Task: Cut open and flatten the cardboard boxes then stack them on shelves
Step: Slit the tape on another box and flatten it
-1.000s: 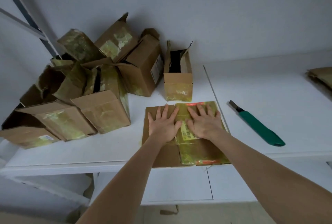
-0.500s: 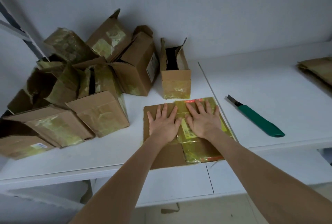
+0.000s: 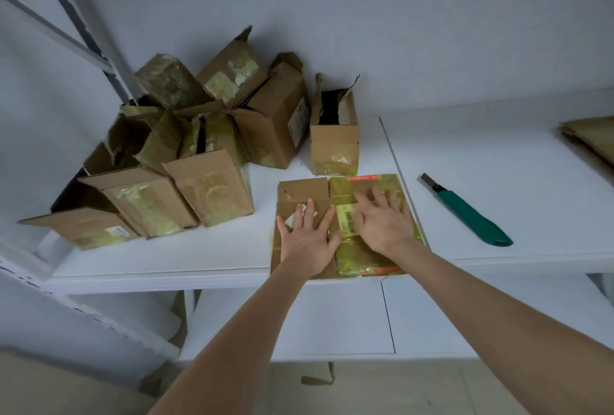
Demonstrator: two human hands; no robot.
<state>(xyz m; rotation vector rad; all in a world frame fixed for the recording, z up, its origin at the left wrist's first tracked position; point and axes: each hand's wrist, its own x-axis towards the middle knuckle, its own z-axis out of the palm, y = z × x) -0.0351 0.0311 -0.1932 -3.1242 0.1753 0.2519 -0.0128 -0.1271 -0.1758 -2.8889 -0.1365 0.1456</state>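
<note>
1. While the left hand and the right hand both lie palm-down on the flattened box, fingers straight and spread and gripping nothing, the job is to squash it evenly. Weight should go through the palms, not the fingertips.
2. That box sits at the front edge of the white shelf and slightly overhangs the lip. Pressing hard on the near end could tip it, so the load is better kept over the part the shelf supports.
3. The right half is wrapped in yellowish tape, which will likely spring back. I would work outward from the centre fold towards the edges and lean longest on the taped side.
4. The upper-left flap looks a little torn and raised, so it wants smoothing down before the box is lifted.
5. The green utility knife lies apart to the right with its blade out. A hand sliding off the box that way should stop short of it.
6. Once the box lies flat, both hands should lift it by opposite edges — probably towards the flat cardboard stack at the far right.
7. The upright open box stands just behind, and the heap of uncut boxes is to the left — plenty of the task remains.
</note>
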